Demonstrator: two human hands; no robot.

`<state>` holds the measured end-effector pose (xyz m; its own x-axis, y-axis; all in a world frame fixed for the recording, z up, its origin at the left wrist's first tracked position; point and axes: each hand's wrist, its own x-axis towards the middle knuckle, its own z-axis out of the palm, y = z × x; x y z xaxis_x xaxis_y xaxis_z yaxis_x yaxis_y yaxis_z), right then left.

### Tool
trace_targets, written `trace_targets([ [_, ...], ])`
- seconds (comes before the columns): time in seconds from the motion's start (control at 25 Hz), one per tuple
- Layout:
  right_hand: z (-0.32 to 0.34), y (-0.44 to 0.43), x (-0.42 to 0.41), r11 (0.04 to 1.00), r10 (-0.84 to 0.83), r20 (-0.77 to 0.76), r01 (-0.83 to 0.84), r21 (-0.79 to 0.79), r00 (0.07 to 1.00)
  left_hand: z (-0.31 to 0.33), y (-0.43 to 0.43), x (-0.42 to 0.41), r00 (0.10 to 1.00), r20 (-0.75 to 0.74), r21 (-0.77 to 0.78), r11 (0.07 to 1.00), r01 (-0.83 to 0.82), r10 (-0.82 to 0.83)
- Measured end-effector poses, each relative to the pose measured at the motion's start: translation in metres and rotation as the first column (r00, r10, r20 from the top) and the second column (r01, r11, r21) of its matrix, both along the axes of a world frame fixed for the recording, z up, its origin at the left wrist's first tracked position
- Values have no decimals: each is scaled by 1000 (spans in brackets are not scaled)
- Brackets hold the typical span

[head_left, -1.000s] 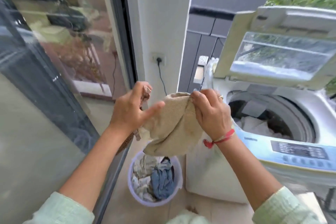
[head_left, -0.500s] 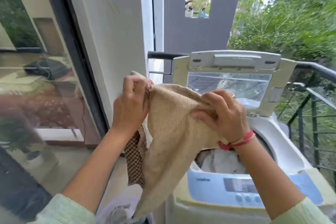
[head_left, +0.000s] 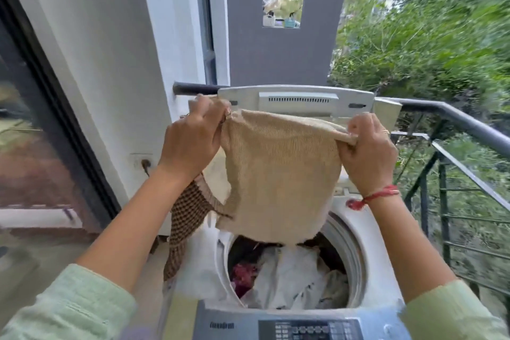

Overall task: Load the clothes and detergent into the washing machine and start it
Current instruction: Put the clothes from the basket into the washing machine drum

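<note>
Two hands hold one garment. Your left hand (head_left: 193, 141) is closed around the left top corner of a beige knit cloth (head_left: 278, 174), and your right hand (head_left: 367, 152) pinches the right top corner in a fist, so the cloth hangs stretched between them like a small curtain. A brown checked piece (head_left: 185, 221), which may be part of the same garment, dangles from under your left wrist, outside the tub on the left.

Below the cloth's lower edge sits the open drum (head_left: 289, 273) of a top-loading washing machine (head_left: 356, 232), already part filled with white and dark red clothes (head_left: 287, 270). Its lid (head_left: 298, 99) stands upright behind your hands, and the control panel (head_left: 309, 330) lies nearest you at the bottom of the view. A metal balcony railing (head_left: 455, 119) runs to your right, with green trees beyond.

The knit looks soft, light and limp; it should fold and fall wherever you release it. Holding it by the top corners suits lowering it in. The checked piece will likely need gathering inward first, or it may catch on the machine's rim. No detergent is visible.
</note>
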<state>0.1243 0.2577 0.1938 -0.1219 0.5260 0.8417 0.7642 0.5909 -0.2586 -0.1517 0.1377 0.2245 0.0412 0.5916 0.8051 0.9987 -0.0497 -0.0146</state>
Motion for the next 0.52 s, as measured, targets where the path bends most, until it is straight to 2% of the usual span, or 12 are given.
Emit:
trace_targets([
  [0.04,-8,8,5,998,39,40,-37,-46,998,-7,5,-1,999,2,-52,998,34,-34],
  [0.08,-17,15,11,980,125,115,-105,-167,985,-17,9,-3,996,30,-146,985,88,-85],
  [0.12,-25,19,17,916,271,194,-191,-352,943,-27,12,-6,988,83,-279,948,150,-131],
  [0.2,-34,25,29,641,596,240,-274,-717,766,-47,15,-13,959,238,-553,790,265,-155],
  [0.24,-31,26,34,506,693,204,-265,-821,692,-52,15,-13,939,327,-656,689,309,-110],
  [0.28,-27,30,36,400,746,162,-241,-884,646,-56,17,-13,908,416,-718,597,358,-44],
  [0.36,-20,45,37,276,787,126,-161,-948,604,-57,29,-13,876,480,-785,471,404,48],
  [0.48,-32,79,24,159,756,107,-22,-987,646,-71,59,-10,912,394,-882,328,338,119],
  [0.52,-46,90,17,157,728,145,43,-987,670,-83,70,-9,929,348,-904,310,295,130],
])
